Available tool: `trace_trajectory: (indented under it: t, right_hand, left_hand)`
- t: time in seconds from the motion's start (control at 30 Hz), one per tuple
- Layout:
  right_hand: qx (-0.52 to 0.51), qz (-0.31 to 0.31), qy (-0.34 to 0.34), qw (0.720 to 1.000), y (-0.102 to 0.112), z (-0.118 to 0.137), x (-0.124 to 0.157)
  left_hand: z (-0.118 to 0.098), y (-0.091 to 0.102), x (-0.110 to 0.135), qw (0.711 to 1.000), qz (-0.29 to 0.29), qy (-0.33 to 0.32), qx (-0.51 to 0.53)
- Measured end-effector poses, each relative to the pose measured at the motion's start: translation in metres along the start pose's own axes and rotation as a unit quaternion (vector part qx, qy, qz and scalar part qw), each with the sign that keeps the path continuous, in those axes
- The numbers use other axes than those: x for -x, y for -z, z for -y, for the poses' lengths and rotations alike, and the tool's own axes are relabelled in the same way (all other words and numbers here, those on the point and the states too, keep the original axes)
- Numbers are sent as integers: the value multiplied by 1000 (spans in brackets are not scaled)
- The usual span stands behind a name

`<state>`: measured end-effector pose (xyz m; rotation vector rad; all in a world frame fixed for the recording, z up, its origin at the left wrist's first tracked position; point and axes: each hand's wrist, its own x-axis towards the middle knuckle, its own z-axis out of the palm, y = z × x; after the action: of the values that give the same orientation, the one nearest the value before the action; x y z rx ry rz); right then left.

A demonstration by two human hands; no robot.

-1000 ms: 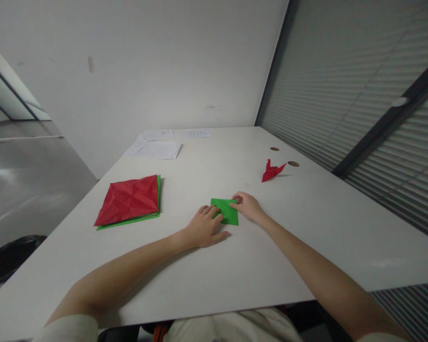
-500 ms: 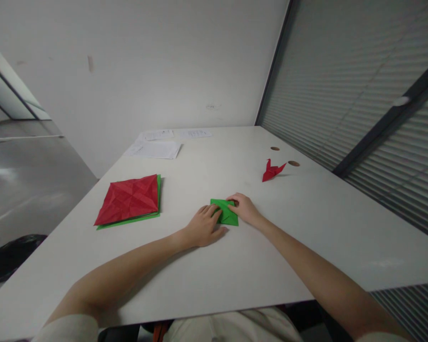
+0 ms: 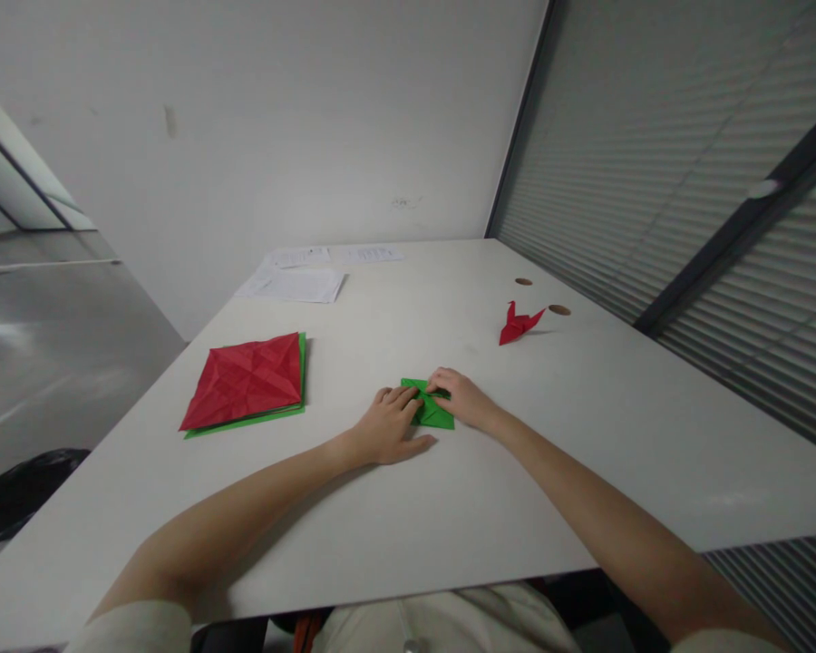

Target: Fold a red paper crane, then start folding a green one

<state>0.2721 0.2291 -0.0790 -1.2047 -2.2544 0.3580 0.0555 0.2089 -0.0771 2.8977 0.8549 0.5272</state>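
Note:
A small folded green origami paper (image 3: 436, 416) lies on the white table (image 3: 354, 526) in front of me. My left hand (image 3: 389, 426) rests over its left side, fingers stretched out and pressing on it, thumb apart on the table. At the upper right part of the paper, my right hand (image 3: 463, 396) pinches a flap, which is lifted a little from the rest. Fingers cover part of the folds.
A red paper crane (image 3: 519, 324) stands at the right, near two round holes in the tabletop. Creased red paper (image 3: 251, 379) lies on green sheets (image 3: 303, 372) at the left. White printed papers (image 3: 306, 286) lie farther back. A black bag-lined bin (image 3: 20, 499) stands left of the table.
My right hand's fingers have shifted slightly left and raised the green paper's upper flap. My left hand stays on the paper, almost unmoved.

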Motion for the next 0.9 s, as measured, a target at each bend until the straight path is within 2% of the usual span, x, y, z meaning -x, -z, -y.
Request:
trace_trajectory:
  t: [0.23,0.57,0.9]
  right_hand:
    - [51,49,51,996,3,0,1]
    - [96,98,82,987,9,3,0]
    - [64,102,68,990,12,7,1]
  left_hand:
    - [2,-1,0,999,-27,-4,29]
    - [2,-2,1,1000,-14,16,0]
    - [2,-2,2,999,-27,26,-6]
